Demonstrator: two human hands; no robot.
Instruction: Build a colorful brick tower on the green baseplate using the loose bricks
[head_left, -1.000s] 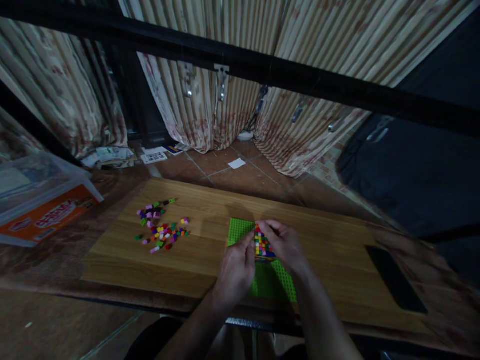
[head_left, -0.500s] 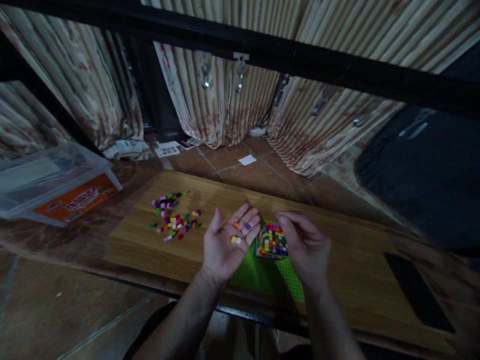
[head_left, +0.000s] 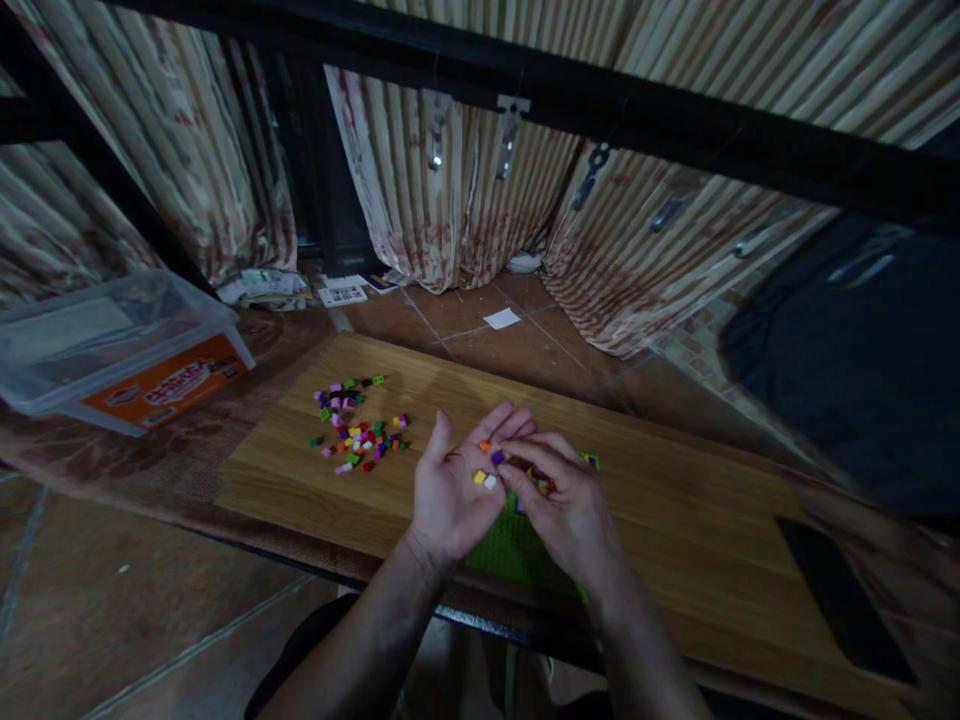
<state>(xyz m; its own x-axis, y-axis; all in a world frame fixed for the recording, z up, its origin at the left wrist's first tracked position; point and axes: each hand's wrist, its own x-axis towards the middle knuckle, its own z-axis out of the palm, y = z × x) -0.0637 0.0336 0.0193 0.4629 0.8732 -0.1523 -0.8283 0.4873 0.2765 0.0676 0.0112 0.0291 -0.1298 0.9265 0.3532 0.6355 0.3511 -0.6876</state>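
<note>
My left hand [head_left: 457, 490] lies palm up with its fingers stretched out. On it rest an orange toy brick [head_left: 484, 446], a yellow brick [head_left: 479, 478] and a white brick [head_left: 490, 482]. My right hand [head_left: 566, 500] reaches over the left fingers, its thumb and fingertips pinched on a small purple brick [head_left: 497, 457]. Behind the right hand, a block built of many-coloured bricks [head_left: 541, 482] is mostly hidden. It stands on a green studded baseplate [head_left: 510, 545], which both hands partly cover.
Several loose bricks [head_left: 367, 440] lie scattered on the left of the wooden board [head_left: 292, 490]. A clear plastic box [head_left: 127, 340] with an orange label stands farther left. A dark flat phone-like object [head_left: 844, 600] lies at the right end. Curtains [head_left: 465, 200] hang beyond.
My right hand has moved left from the brick block to my left palm and pinches the purple brick there. The left hand stays palm up. The view has shifted slightly.
</note>
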